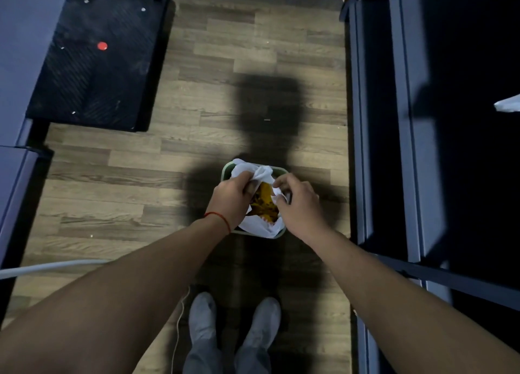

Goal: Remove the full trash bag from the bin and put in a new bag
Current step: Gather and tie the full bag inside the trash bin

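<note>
A small pale green bin (pixel 226 169) stood on the wood-plank floor (pixel 118 176) at the centre of the frame, lined with a white trash bag (pixel 263 227) holding yellow-orange waste (pixel 264 199). The left hand (pixel 230 199), a red thread (pixel 221 219) at its wrist, was closed on a gathered fold of the bag's rim at the bin's upper left edge. The right hand (pixel 298 202) pinched a bunched piece of the bag at the bin's right side, fingers curled tight. Two grey shoes (pixel 233 323) showed at the lower centre, a black mat (pixel 95 64) with a red dot (pixel 102 46) at the upper left
</note>
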`<state>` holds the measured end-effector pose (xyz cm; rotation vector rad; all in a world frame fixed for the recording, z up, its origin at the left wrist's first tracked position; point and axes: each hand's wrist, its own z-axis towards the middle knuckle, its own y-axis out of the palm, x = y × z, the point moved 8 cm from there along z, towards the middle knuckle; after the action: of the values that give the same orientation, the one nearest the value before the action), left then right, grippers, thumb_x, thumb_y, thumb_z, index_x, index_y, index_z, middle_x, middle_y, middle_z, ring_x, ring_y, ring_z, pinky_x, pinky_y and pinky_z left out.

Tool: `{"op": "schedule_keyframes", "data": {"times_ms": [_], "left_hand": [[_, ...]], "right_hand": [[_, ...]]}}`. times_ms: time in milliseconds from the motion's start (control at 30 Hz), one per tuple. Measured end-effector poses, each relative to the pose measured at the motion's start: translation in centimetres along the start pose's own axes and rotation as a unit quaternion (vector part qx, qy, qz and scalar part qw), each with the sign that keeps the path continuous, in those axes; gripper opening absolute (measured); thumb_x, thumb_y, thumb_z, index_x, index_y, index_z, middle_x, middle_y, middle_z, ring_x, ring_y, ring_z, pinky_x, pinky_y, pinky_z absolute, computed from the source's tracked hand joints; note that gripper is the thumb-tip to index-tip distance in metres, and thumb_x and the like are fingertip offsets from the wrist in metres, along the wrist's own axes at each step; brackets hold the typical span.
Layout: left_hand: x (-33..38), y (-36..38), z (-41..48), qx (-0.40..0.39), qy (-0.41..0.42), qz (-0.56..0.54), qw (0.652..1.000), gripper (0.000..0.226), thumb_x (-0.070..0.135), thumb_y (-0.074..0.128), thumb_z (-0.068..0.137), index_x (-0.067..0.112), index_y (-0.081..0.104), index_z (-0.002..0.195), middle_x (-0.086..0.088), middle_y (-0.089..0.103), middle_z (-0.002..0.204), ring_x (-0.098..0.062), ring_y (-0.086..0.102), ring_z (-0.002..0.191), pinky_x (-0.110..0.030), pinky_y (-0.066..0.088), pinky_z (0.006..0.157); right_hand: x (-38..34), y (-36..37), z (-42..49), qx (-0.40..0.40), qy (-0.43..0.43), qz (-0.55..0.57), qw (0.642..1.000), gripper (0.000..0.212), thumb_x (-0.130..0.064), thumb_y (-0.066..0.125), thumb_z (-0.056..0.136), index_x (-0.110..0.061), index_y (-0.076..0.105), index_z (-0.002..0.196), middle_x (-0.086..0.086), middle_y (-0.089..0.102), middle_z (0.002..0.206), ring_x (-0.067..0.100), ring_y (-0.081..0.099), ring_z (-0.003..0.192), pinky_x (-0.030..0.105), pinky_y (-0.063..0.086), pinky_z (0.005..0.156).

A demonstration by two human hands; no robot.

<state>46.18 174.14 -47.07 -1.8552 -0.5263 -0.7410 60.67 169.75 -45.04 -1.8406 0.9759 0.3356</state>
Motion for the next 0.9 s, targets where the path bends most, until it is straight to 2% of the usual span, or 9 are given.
{"op": "schedule_keyframes", "data": {"times_ms": [133, 267, 367, 433, 600, 700, 767, 833, 900], "left_hand": [[-0.2, 1.8, 0.6, -0.007, 0.02, 0.005, 1.0, 0.034, 0.026, 0.047, 0.098, 0.027, 0.056, 0.13, -0.007, 0.071, 0.108, -0.021, 0.065, 0.1, -0.032, 0.05, 0.086], [-0.1, 4.2, 1.2, -0.073, 0.067, 0.013, 0.995, 0.052, 0.03, 0.053, 0.089, 0.025, 0.044, 0.14, -0.005, 0.067, 0.117, -0.021, 0.063, 0.108, -0.035, 0.05, 0.094], [0.6, 5.4, 0.8, -0.125, 0.145, 0.01, 0.981, 0.068, 0.01, 0.06, 0.088, 0.022, 0.029, 0.148, -0.009, 0.067, 0.115, -0.023, 0.062, 0.107, -0.037, 0.05, 0.095], [1.1, 5.4, 0.5, -0.137, 0.163, 0.0, 0.977, 0.074, 0.017, 0.065, 0.087, 0.022, 0.024, 0.149, -0.007, 0.068, 0.111, -0.02, 0.063, 0.103, -0.036, 0.05, 0.093], [1.0, 4.5, 1.3, -0.083, 0.146, 0.002, 0.986, 0.056, 0.016, 0.059, 0.093, 0.027, 0.039, 0.143, -0.006, 0.068, 0.116, -0.021, 0.063, 0.105, -0.034, 0.05, 0.091], [0.1, 4.5, 1.7, -0.067, 0.116, -0.012, 0.991, 0.048, 0.009, 0.056, 0.093, 0.024, 0.047, 0.138, -0.008, 0.069, 0.11, -0.022, 0.064, 0.102, -0.039, 0.051, 0.092], [-0.4, 4.2, 1.8, -0.053, 0.113, 0.003, 0.992, 0.044, 0.013, 0.052, 0.096, 0.028, 0.048, 0.138, -0.004, 0.07, 0.109, -0.019, 0.065, 0.101, -0.036, 0.051, 0.091], [-0.5, 3.7, 1.6, -0.053, 0.115, 0.009, 0.992, 0.038, 0.023, 0.049, 0.098, 0.032, 0.051, 0.135, -0.001, 0.071, 0.106, -0.017, 0.065, 0.099, -0.034, 0.051, 0.088], [-0.6, 3.3, 1.4, -0.07, 0.098, 0.014, 0.993, 0.034, 0.036, 0.044, 0.099, 0.036, 0.053, 0.132, 0.004, 0.07, 0.093, -0.016, 0.065, 0.09, -0.032, 0.052, 0.081]], "right_hand": [[0.1, 0.1, 0.1, 0.01, -0.05, 0.005, 0.999, 0.032, -0.009, 0.051, 0.094, -0.034, 0.052, 0.113, 0.002, 0.05, 0.12, 0.019, 0.055, 0.114, 0.032, 0.052, 0.09], [-0.1, 0.1, 0.5, 0.028, -0.093, -0.02, 0.995, 0.033, -0.009, 0.049, 0.096, -0.029, 0.056, 0.121, 0.004, 0.054, 0.119, 0.02, 0.056, 0.111, 0.033, 0.052, 0.089], [0.4, -0.2, 0.9, 0.057, -0.101, -0.053, 0.992, 0.036, -0.011, 0.051, 0.095, -0.028, 0.057, 0.126, 0.006, 0.055, 0.12, 0.025, 0.052, 0.113, 0.028, 0.045, 0.082], [0.5, -0.4, 0.9, 0.077, -0.111, -0.075, 0.988, 0.037, -0.012, 0.055, 0.093, -0.029, 0.058, 0.126, 0.006, 0.054, 0.119, 0.026, 0.05, 0.111, 0.025, 0.037, 0.079], [0.0, -0.3, 1.0, 0.102, -0.143, -0.115, 0.978, 0.03, -0.021, 0.067, 0.087, -0.028, 0.065, 0.117, 0.006, 0.057, 0.115, 0.027, 0.052, 0.108, 0.025, 0.032, 0.081], [-1.3, -0.8, 1.1, 0.144, -0.197, -0.155, 0.957, 0.026, -0.023, 0.07, 0.084, -0.021, 0.067, 0.11, 0.004, 0.063, 0.107, 0.025, 0.055, 0.104, 0.031, 0.041, 0.082], [-1.6, -1.6, 1.1, 0.174, -0.201, -0.151, 0.952, 0.03, -0.019, 0.068, 0.084, -0.018, 0.064, 0.115, 0.006, 0.06, 0.111, 0.024, 0.052, 0.107, 0.038, 0.045, 0.085], [-1.2, -1.7, 1.8, 0.141, -0.158, -0.147, 0.966, 0.038, -0.019, 0.064, 0.089, -0.02, 0.058, 0.126, 0.006, 0.056, 0.123, 0.024, 0.048, 0.116, 0.041, 0.044, 0.093], [-0.3, -0.8, 2.6, 0.065, -0.118, -0.145, 0.98, 0.037, -0.024, 0.059, 0.093, -0.023, 0.055, 0.13, 0.002, 0.056, 0.128, 0.022, 0.049, 0.119, 0.038, 0.041, 0.098]]}}
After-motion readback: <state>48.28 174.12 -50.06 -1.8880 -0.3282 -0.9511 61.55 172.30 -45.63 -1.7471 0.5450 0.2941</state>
